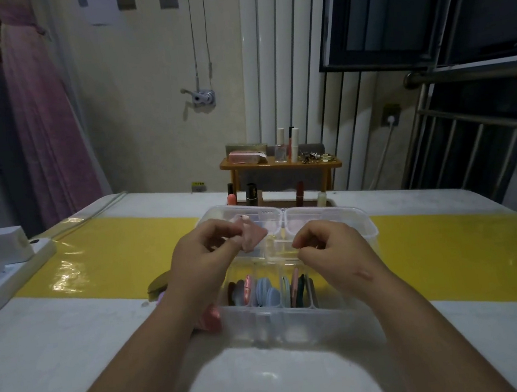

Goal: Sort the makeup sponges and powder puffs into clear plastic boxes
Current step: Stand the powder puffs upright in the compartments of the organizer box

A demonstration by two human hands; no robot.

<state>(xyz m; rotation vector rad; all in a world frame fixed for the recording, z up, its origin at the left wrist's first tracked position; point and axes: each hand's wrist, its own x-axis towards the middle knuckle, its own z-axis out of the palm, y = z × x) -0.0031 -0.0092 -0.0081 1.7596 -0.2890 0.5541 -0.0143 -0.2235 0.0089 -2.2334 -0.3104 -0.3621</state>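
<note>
Over the clear box (295, 316) on the worktop (75, 343), left hand (200, 259) with grip pinching a pink triangular puff (253, 239), right hand (329, 249) curled alongside, its grip unreadable, other puffs (263, 288) upright in near compartments

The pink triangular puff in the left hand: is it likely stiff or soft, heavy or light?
Probably soft: the pink puff looks padded. Likely light, since the left hand holds it in a fingertip pinch. Flat, so unlikely to roll.
</note>
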